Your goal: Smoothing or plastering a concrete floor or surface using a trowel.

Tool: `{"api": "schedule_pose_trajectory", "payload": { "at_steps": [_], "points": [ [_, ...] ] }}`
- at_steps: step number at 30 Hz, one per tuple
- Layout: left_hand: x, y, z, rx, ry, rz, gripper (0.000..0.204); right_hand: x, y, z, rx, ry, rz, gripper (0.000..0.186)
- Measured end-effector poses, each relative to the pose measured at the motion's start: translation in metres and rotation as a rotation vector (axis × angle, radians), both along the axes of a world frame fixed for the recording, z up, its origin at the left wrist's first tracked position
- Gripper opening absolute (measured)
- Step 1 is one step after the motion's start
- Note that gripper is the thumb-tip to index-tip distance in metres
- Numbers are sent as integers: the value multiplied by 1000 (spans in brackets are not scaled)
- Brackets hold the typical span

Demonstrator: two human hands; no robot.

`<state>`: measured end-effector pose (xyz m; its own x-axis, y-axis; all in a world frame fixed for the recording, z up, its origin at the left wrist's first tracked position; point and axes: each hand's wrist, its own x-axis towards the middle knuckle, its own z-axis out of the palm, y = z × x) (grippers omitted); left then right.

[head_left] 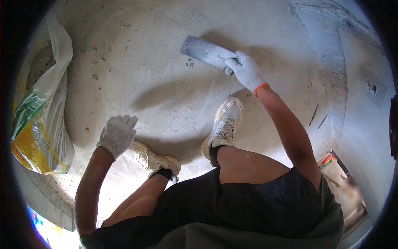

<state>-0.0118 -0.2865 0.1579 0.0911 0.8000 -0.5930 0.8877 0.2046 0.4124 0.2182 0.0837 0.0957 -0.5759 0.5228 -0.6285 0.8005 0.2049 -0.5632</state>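
My right hand (pixel 245 70), in a whitish work glove with an orange cuff, grips a flat rectangular trowel (pixel 203 50) with a grey metal blade. The blade points to the far left, over the dusty concrete floor (pixel 166 33), with a dark shadow beside it. Whether the blade touches the floor I cannot tell. On the left, my left hand (pixel 117 135) wears a similar glove and holds nothing. Its fingers are stretched out, just beside my left shoe (pixel 145 155).
A torn plastic sack (pixel 54 137), yellow, green and clear, stands at the left. Small crumbs of debris (pixel 95 77) dot the floor near it. My right shoe (pixel 228 118) is between my hands. A pale wall (pixel 369 124) with a socket box (pixel 371 88) rises at the right.
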Motion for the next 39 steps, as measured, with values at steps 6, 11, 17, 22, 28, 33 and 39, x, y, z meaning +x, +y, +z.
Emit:
{"api": "schedule_pose_trajectory", "payload": {
  "at_steps": [6, 11, 17, 22, 28, 33, 39],
  "points": [
    [2, -6, 3, 0, 0, 39, 35, 2, 77, -27, 87, 82, -114, 24],
    [4, -8, 7, 21, -19, 43, 35, 9, 115, -25, 2, 131, -366, 22],
    [5, -10, 2, -4, 3, 18, 35, 24, 93, -31, 18, 184, -339, 17],
    [5, -8, 2, 10, 0, 23, 35, 0, -7, 8, -129, 76, -25, 18],
    [5, -6, 4, -8, 20, 13, 34, -1, -14, -29, -147, 82, 16, 30],
    [7, -9, 6, -6, 16, 13, 34, -10, 53, -39, -1, 104, -122, 31],
    [6, -11, 4, -37, 14, 7, 35, -7, 100, -29, 87, 114, -362, 28]
  ]
}}
